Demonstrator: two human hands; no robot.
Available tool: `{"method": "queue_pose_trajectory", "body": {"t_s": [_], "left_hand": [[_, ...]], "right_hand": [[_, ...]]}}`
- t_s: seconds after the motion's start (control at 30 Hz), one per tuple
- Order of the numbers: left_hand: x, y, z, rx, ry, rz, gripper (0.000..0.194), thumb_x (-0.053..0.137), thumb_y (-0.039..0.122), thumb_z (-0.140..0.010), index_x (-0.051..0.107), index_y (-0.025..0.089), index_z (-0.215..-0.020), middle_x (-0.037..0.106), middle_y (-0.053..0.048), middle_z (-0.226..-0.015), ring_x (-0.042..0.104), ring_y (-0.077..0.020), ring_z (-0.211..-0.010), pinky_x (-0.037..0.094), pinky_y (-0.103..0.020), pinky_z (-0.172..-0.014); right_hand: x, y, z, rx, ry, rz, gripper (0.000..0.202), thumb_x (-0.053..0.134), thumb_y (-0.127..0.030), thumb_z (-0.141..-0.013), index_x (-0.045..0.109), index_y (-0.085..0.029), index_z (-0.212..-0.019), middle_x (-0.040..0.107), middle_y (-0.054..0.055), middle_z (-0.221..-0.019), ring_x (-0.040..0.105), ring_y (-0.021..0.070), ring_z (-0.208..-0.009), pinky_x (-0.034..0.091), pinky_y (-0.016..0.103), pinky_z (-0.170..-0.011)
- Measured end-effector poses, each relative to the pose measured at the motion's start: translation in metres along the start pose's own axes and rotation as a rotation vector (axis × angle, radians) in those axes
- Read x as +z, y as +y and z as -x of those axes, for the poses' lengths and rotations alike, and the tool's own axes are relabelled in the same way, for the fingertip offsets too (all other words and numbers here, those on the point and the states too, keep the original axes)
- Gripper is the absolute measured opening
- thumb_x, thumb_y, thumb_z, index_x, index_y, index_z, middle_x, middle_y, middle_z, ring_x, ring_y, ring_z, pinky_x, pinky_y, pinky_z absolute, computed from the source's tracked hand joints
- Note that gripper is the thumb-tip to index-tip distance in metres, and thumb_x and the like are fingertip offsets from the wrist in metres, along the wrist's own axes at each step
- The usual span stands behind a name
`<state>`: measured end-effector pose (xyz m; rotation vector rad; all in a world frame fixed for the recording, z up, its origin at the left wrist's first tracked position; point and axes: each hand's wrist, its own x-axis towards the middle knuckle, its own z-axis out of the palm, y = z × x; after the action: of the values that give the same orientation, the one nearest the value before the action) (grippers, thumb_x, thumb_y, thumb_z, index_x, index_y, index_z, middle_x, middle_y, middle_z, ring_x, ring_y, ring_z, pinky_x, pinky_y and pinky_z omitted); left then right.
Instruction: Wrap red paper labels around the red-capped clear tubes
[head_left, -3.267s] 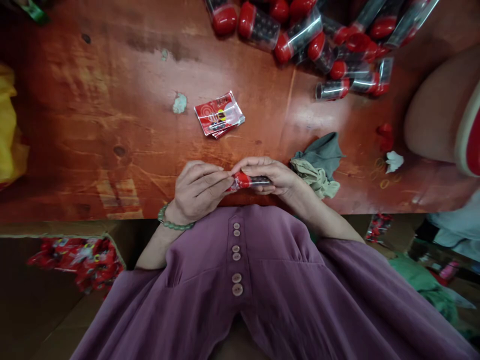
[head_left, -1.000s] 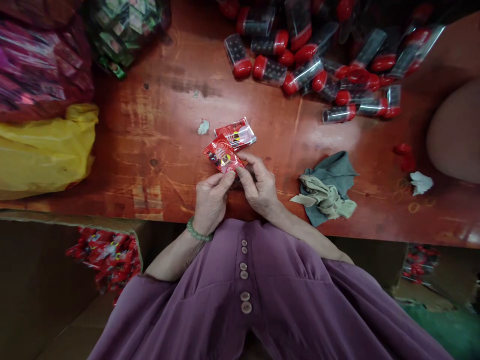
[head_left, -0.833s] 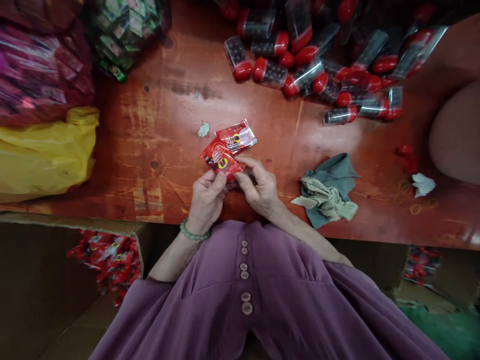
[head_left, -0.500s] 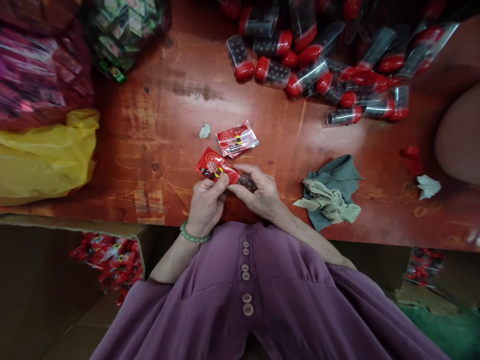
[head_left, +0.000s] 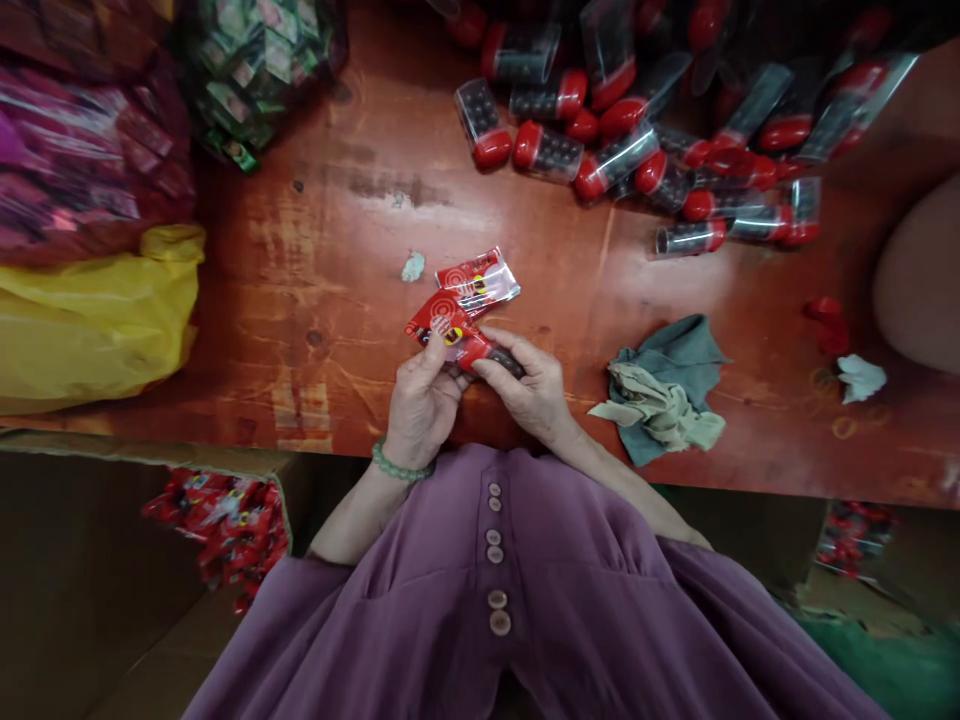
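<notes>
My left hand, with a green bead bracelet at the wrist, grips a red printed packet with the thumb on top. Fingers of my right hand are closed round a clear tube of dark balls. The tube's red end points left and meets the packet; I cannot tell whether it lies inside or against it. Just beyond, more red packets lie in a small stack on the wooden table, partly overlapped by the held packet.
Red-capped tubes are heaped at the far right. Crumpled cloths lie right of my hands. On the left are a yellow bag, a pink bag and a bag of green packets. Below the table edge, a cardboard box holds red packets.
The packet and tube have shifted slightly right. My left thumb has moved up along the packet, and its fingers have spread a little beneath. More of the tube's red end shows.
</notes>
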<state>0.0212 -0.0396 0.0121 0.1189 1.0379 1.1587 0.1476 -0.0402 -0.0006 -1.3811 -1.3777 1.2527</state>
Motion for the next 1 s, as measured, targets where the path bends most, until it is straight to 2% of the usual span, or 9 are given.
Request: {"method": "queue_pose_trajectory", "body": {"t_s": [0.17,0.33,0.4,0.5,0.63,0.8,0.9,1.0], "left_hand": [[-0.001,0.002,-0.003,-0.017,0.028,-0.017,0.023,0.078,0.04,-0.078,0.073,0.018,-0.079,0.076,-0.002,-0.083,0.072,-0.0142,-0.08,0.056,-0.031,-0.086],[0.001,0.002,0.0,-0.036,0.053,-0.052,0.027,0.077,0.043,-0.079,0.073,0.016,-0.08,0.076,-0.003,-0.082,0.072,-0.0149,-0.08,0.057,-0.032,-0.085],[0.001,0.002,0.002,-0.034,0.051,-0.053,0.028,0.077,0.044,-0.079,0.073,0.016,-0.08,0.076,-0.004,-0.083,0.073,-0.0156,-0.081,0.057,-0.032,-0.084],[0.001,0.002,0.004,-0.041,0.054,-0.043,0.028,0.078,0.045,-0.078,0.074,0.017,-0.082,0.077,-0.004,-0.086,0.073,-0.015,-0.081,0.057,-0.029,-0.081],[0.0,0.002,0.003,-0.06,0.051,-0.065,0.028,0.077,0.045,-0.078,0.074,0.017,-0.082,0.077,-0.004,-0.087,0.073,-0.0149,-0.081,0.057,-0.026,-0.076],[0.0,0.001,0.002,-0.048,0.044,-0.07,0.027,0.078,0.043,-0.078,0.074,0.017,-0.08,0.077,-0.004,-0.086,0.073,-0.0156,-0.084,0.057,-0.03,-0.084],[0.0,0.0,0.002,-0.034,0.045,-0.066,0.026,0.077,0.043,-0.079,0.073,0.017,-0.078,0.076,-0.003,-0.084,0.074,-0.0169,-0.089,0.058,-0.031,-0.087],[-0.001,0.0,0.001,-0.035,0.047,-0.07,0.027,0.078,0.043,-0.078,0.072,0.017,-0.078,0.077,-0.004,-0.085,0.074,-0.018,-0.089,0.058,-0.033,-0.087]], "right_hand": [[-0.003,0.004,-0.001,0.053,-0.032,-0.07,0.037,0.069,-0.04,-0.086,0.07,-0.022,-0.119,0.075,0.005,-0.116,0.072,0.0182,-0.103,0.058,0.037,-0.097],[-0.001,0.007,-0.001,0.133,-0.041,-0.1,0.041,0.067,-0.043,-0.087,0.068,-0.021,-0.121,0.075,0.005,-0.117,0.072,0.019,-0.104,0.059,0.038,-0.096],[0.0,0.007,-0.001,0.104,-0.029,-0.064,0.039,0.066,-0.041,-0.088,0.069,-0.022,-0.121,0.075,0.005,-0.117,0.072,0.019,-0.105,0.058,0.038,-0.097],[0.0,0.005,-0.001,-0.015,0.027,0.036,0.034,0.067,-0.037,-0.088,0.071,-0.021,-0.118,0.075,0.006,-0.116,0.071,0.0192,-0.106,0.057,0.037,-0.099],[-0.002,0.005,-0.001,-0.082,0.019,0.11,0.033,0.064,-0.038,-0.09,0.071,-0.022,-0.118,0.075,0.006,-0.115,0.072,0.0189,-0.102,0.058,0.037,-0.095],[-0.001,0.012,0.002,-0.143,0.05,0.233,0.033,0.064,-0.039,-0.09,0.071,-0.022,-0.118,0.076,0.008,-0.108,0.071,0.0212,-0.094,0.059,0.039,-0.09],[0.002,0.013,0.001,-0.118,0.076,0.224,0.033,0.064,-0.039,-0.089,0.071,-0.022,-0.117,0.076,0.008,-0.107,0.071,0.0212,-0.092,0.058,0.039,-0.09],[0.001,0.007,-0.002,-0.018,0.038,0.082,0.034,0.065,-0.039,-0.089,0.071,-0.022,-0.117,0.076,0.005,-0.111,0.071,0.0195,-0.098,0.058,0.038,-0.093]]}}
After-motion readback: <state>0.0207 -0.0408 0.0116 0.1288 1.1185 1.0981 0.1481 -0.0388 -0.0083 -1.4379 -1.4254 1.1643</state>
